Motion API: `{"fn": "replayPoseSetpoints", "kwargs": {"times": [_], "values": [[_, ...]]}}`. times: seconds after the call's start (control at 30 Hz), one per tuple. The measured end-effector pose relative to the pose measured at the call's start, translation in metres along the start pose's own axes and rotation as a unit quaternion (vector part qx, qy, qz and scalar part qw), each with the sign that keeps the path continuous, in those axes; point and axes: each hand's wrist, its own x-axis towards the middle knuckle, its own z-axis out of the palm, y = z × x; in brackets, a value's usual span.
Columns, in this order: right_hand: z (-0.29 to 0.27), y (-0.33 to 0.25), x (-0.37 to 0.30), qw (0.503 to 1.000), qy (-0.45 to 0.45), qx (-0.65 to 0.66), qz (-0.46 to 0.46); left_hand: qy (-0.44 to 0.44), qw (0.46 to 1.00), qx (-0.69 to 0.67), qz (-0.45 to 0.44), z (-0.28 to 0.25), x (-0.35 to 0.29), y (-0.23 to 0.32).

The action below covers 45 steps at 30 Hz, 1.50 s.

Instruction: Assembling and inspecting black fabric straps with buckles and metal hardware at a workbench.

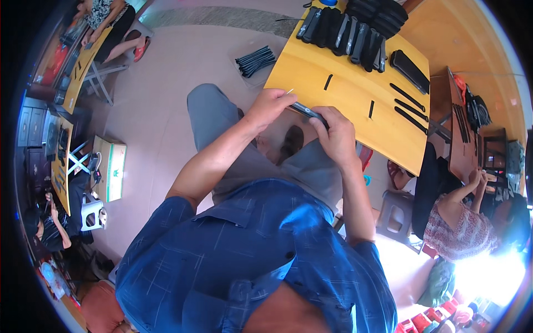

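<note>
Between my two hands, just off the near edge of the yellow table (397, 152), is a slim dark strip (302, 109) with a small pale mark. My left hand (271, 106) pinches its left end, and a thin whitish tip sticks up by the fingers; I cannot tell what that is. Closed around the right end is my right hand (336, 131), thumb on top. A short black strip (328, 82) lies on the table beyond my hands, and another short black strip (371, 109) lies farther right. Three long black straps (410, 99) with looped ends rest near the right edge.
Several rolled black and grey pieces (344, 34) are piled at the table's far end, beside a black oblong case (410, 71). A clear tray of dark thin sticks (255, 61) stands left of the table. Other people (461, 222) sit at tables right and left. A carton (115, 172) stands on the floor.
</note>
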Motion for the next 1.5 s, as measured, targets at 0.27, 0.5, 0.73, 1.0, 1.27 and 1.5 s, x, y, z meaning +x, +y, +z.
{"fn": "replayPoseSetpoints", "kwargs": {"times": [0.27, 0.5, 0.73, 1.0, 1.27, 1.5], "values": [[0.022, 0.048, 0.023, 0.999, 0.034, -0.020, 0.011, 0.096, 0.919, 0.303, 0.235, -0.007, 0.000, 0.006], [0.031, 0.052, 0.028, 0.997, 0.035, -0.070, 0.005, 0.064, 0.886, 0.370, 0.270, 0.004, 0.002, 0.012], [0.035, 0.053, 0.023, 0.995, 0.063, -0.075, -0.023, 0.055, 0.882, 0.376, 0.280, 0.013, 0.010, 0.007], [0.037, 0.051, 0.016, 0.995, 0.073, -0.064, -0.028, 0.041, 0.887, 0.367, 0.276, 0.020, 0.012, 0.001], [0.037, 0.052, 0.019, 0.995, 0.079, -0.052, -0.023, 0.042, 0.917, 0.317, 0.239, 0.024, 0.014, -0.003], [0.038, 0.053, 0.020, 0.995, 0.082, -0.058, -0.025, 0.017, 0.933, 0.285, 0.220, 0.020, 0.015, -0.011]]}}
